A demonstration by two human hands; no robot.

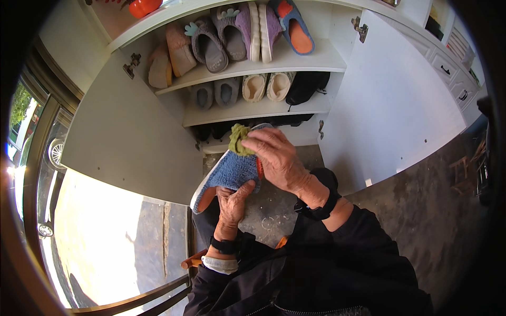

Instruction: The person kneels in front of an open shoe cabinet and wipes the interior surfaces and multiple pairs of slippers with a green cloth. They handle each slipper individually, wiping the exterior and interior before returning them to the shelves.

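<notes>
A blue fuzzy slipper (233, 170) with a white sole edge and an orange-red patch is held up before me. My left hand (232, 201) grips it, the fingers tucked inside its opening and the thumb lying on the outside. In my right hand (278, 158) is a crumpled olive-green cloth (239, 139), pressed against the slipper's upper near the toe. The toe end is partly covered by that hand and the cloth. On the top shelf rests a similar blue slipper (296, 29) with an orange insole.
A white shoe cabinet stands in front, its left door (134, 134) and right door (391, 98) swung open. Its upper shelf (253, 71) holds grey, pink and purple slippers; the middle shelf (257, 112) holds more footwear. A wooden stool part (193, 259) shows beneath me.
</notes>
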